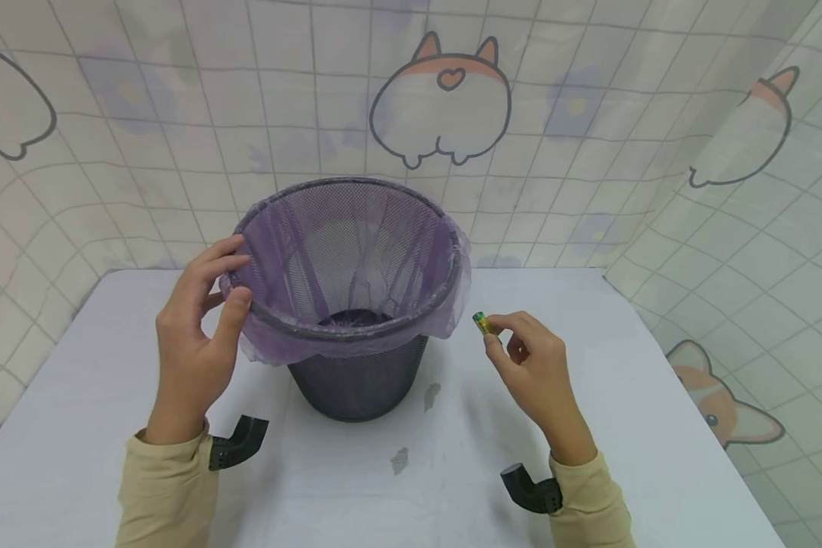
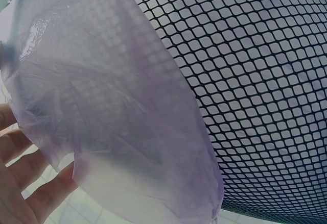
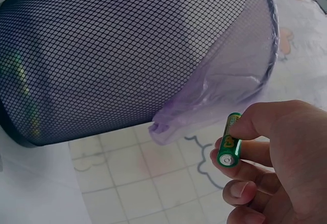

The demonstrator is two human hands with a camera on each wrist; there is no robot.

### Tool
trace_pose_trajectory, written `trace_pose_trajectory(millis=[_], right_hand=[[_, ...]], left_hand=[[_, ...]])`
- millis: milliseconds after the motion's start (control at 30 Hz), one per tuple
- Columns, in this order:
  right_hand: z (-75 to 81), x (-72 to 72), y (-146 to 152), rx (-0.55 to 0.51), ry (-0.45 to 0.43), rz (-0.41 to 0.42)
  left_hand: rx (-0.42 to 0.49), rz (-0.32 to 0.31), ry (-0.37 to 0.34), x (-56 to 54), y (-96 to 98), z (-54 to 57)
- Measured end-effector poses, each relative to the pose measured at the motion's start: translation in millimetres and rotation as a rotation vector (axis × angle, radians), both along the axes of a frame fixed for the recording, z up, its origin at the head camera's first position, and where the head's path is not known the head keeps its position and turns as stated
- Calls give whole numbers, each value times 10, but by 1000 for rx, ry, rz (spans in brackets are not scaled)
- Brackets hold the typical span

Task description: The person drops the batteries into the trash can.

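A black mesh wastebasket [image 1: 356, 384] stands on the white table, lined with a thin purple bag [image 1: 274, 346] folded over its rim. My left hand [image 1: 199, 327] grips the left side of the rim, thumb in front and fingers behind. In the left wrist view its fingers [image 2: 46, 196] touch the hanging edge of the bag. To the right of the basket, my right hand [image 1: 530, 361] pinches a small green and yellow battery [image 3: 230, 140] between thumb and fingers. The battery is level with the lower part of the bag's fold, outside the basket.
The white table [image 1: 657, 457] has two small grey patches, one of them a patch [image 1: 399, 461] in front of the basket. A tile-patterned curtain [image 1: 548, 152] with cartoon dogs surrounds the table. Something yellow-green [image 3: 25, 91] shows through the mesh low in the basket.
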State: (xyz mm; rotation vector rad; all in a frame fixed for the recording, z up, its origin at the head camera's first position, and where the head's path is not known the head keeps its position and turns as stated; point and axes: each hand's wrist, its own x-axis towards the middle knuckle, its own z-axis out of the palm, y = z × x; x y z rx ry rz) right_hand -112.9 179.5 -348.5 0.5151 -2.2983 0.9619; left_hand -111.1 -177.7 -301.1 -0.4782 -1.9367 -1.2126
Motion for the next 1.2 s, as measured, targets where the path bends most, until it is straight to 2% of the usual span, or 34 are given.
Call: trace_pose_trajectory(millis=[1200], right_hand=[[287, -41, -122, -110, 130, 35]], left_hand=[[-7, 9, 7, -11, 3, -12]])
